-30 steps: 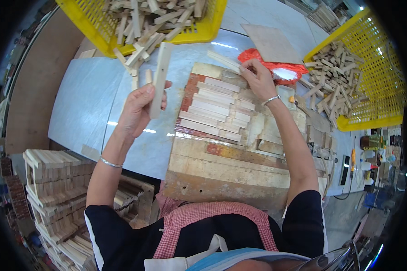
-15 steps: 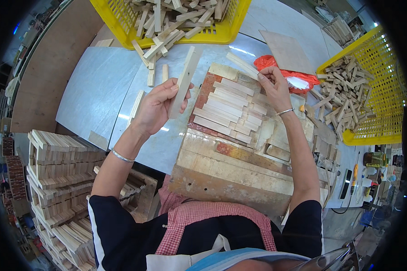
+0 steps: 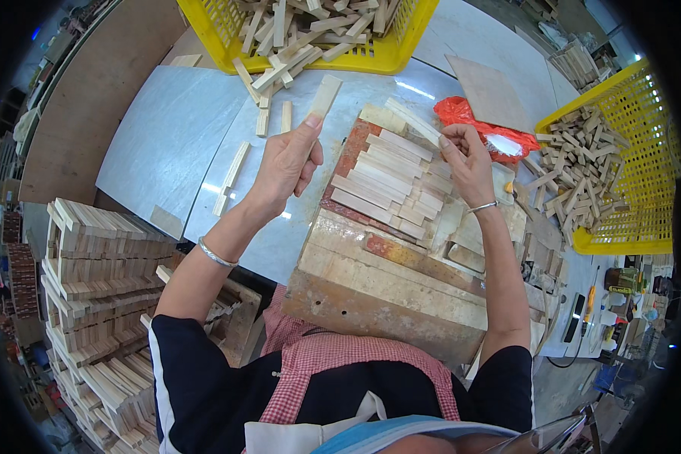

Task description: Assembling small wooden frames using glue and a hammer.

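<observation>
Between thumb and fingers, my left hand (image 3: 289, 160) grips a pale wooden strip (image 3: 326, 94), raised above the grey tabletop and tilted up and away. My right hand (image 3: 467, 160) pinches the near end of another wooden strip (image 3: 412, 121), which slants to the far left over the back of the work board. Below and between the hands, a row of several wooden strips (image 3: 378, 172) lies side by side on the stained board (image 3: 356, 265). Shorter light pieces (image 3: 430, 198) meet their right ends.
A yellow basket (image 3: 390, 62) of wood pieces stands at the back, with loose sticks spilling out. Another yellow basket (image 3: 594, 240) holds short blocks at right. Red plastic (image 3: 452, 110) lies under a thin panel (image 3: 492, 91). Stacked wooden frames (image 3: 102, 257) rise at left.
My left hand has turned its strip, so a broad face now shows at the top. The right hand still holds its strip in nearly the same place. The whole view has shifted slightly.
</observation>
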The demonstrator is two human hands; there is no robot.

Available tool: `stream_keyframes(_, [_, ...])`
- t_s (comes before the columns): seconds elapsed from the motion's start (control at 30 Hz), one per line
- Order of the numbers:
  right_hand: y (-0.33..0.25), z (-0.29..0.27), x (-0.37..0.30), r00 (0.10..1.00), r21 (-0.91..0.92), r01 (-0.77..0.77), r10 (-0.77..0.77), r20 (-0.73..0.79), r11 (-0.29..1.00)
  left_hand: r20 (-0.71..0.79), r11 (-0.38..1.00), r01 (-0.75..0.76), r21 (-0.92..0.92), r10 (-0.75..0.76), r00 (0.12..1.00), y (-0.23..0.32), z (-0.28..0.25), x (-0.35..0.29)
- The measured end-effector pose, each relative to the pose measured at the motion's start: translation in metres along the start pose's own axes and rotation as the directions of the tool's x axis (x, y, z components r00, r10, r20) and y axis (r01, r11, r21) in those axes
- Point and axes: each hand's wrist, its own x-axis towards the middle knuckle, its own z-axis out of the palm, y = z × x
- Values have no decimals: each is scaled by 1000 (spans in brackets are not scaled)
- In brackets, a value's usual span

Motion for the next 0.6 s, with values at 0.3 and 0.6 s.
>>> stream_keyframes(0.3, [10, -12, -2, 999, 11, -8, 8, -44, 1000, 137, 997, -69, -45, 75, 988, -5, -2, -8])
stream_keyframes(0.6, [28, -10, 7, 998, -104, -20, 14, -56, 994, 261, 993, -100, 63, 80, 962, -10, 7, -21])
